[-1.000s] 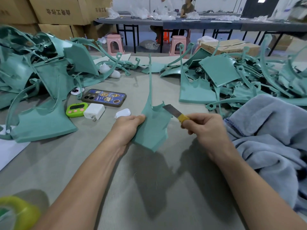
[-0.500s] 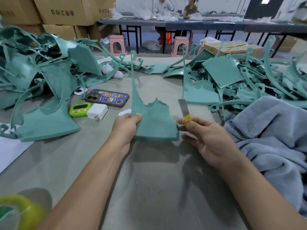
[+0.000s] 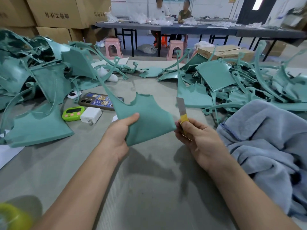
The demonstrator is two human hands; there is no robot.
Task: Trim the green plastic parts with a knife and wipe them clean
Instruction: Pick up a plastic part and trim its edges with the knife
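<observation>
Above the near centre of the table, a green part is being held off the surface by the left hand. The thumb is being pressed on its upper face, and the fingers are hidden beneath it. The part's thin arm is pointing up and to the far left, and its notched edge is facing away. Just to the right, the knife is being gripped by the right hand at its yellow-taped end. The bare blade is being held upright, close to the part's right corner; whether the two are touching cannot be told. At the right, a blue cloth is lying bunched. Farther back, a left pile and a right pile of green parts are lying. Between the left pile and the held part, a phone, a timer and a charger are lying on the table.
</observation>
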